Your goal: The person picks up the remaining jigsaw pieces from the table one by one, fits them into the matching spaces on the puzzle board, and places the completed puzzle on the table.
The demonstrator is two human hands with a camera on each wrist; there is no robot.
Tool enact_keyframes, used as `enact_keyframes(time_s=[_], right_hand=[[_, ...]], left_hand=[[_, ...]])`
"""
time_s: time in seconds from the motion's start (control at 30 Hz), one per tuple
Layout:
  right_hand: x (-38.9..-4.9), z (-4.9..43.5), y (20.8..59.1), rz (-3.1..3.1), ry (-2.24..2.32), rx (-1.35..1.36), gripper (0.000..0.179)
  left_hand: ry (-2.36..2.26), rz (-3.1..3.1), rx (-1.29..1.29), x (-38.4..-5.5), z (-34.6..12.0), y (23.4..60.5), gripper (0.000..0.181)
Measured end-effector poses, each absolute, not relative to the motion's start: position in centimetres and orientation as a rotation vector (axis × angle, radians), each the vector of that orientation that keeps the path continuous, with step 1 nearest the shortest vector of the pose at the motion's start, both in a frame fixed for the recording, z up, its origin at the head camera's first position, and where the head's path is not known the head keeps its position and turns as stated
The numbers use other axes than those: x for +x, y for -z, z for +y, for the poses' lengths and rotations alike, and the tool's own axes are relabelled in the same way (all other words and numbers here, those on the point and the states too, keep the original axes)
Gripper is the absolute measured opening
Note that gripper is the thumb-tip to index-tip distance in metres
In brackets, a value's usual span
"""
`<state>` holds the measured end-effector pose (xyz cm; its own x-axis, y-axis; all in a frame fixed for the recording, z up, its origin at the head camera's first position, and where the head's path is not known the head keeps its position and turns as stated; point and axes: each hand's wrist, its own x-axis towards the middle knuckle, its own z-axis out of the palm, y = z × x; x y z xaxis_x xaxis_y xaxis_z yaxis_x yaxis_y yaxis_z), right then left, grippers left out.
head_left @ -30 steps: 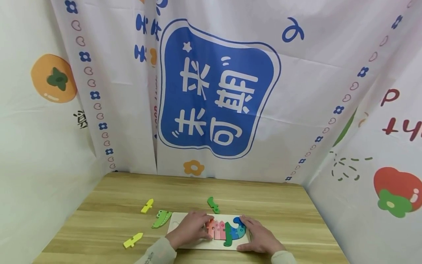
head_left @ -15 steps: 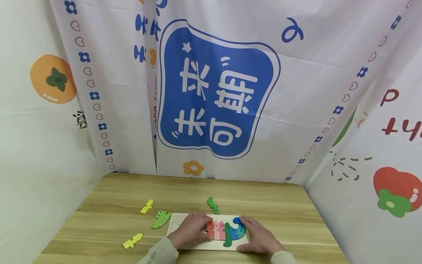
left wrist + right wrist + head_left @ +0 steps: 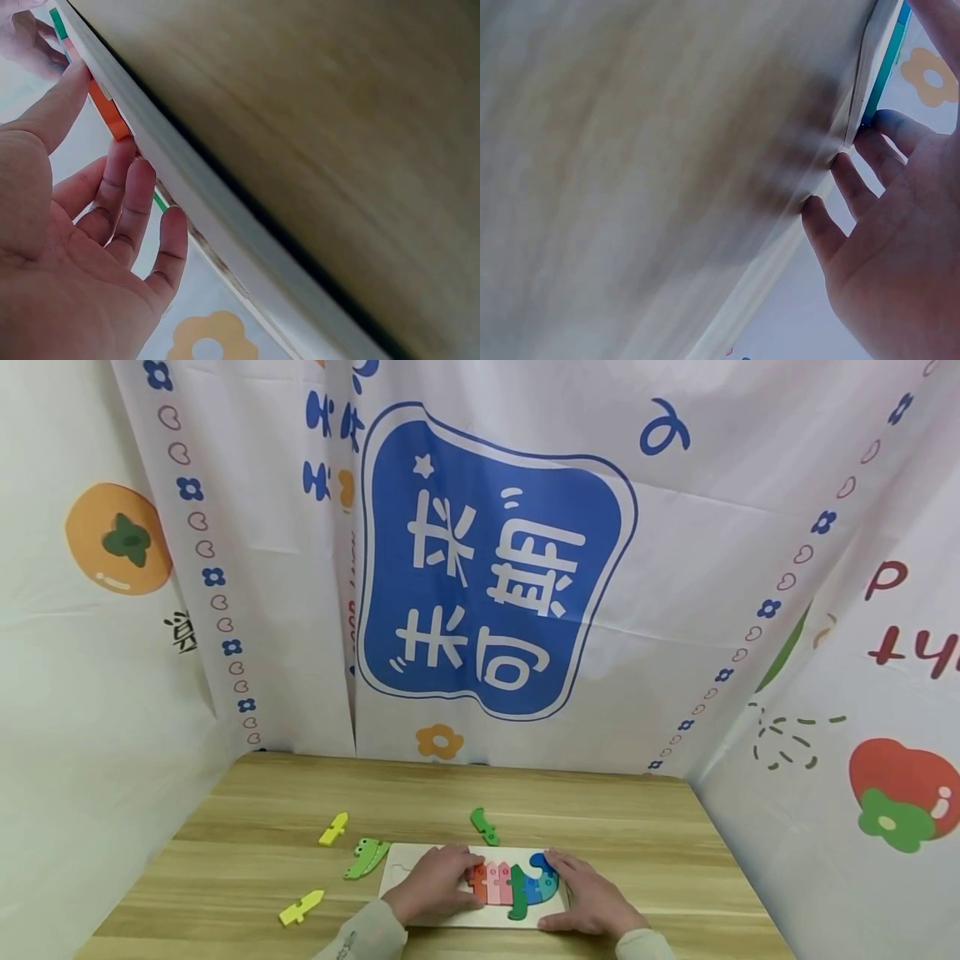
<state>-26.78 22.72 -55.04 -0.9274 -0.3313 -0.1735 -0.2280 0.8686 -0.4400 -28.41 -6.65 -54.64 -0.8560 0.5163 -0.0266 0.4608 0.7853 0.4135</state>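
A pale wooden puzzle board (image 3: pixel 450 921) lies near the table's front, with several coloured pieces fitted side by side. My left hand (image 3: pixel 437 881) pinches an orange puzzle piece (image 3: pixel 477 887) between thumb and fingertips; in the left wrist view that orange piece sits at the board, thumb at its near end. Right of it stand pink pieces (image 3: pixel 498 885), a dark green leg piece (image 3: pixel 518 897) and blue tail pieces (image 3: pixel 542 887). My right hand (image 3: pixel 596 893) holds the board's right end, thumb at the near corner and fingers at the far one.
A green crocodile-head piece (image 3: pixel 367 858) lies by the board's left end. Two yellow pieces (image 3: pixel 302 907) lie farther left, and a green leg piece (image 3: pixel 485 827) behind the board. Printed cloth (image 3: pixel 645 693) hangs round the wooden table (image 3: pixel 600 810).
My left hand has shifted very slightly at the orange piece, which now sits a little closer to straight beside the pinks. My right hand stays at the board's end.
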Motion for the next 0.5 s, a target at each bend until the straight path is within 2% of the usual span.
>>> enact_keyframes(time_s=[0.5], right_hand=[[-26.83, 22.67, 55.29, 2.805, 0.613, -0.433, 0.111]], left_hand=[[-0.6, 2.823, 0.779, -28.24, -6.98, 54.84, 0.071]])
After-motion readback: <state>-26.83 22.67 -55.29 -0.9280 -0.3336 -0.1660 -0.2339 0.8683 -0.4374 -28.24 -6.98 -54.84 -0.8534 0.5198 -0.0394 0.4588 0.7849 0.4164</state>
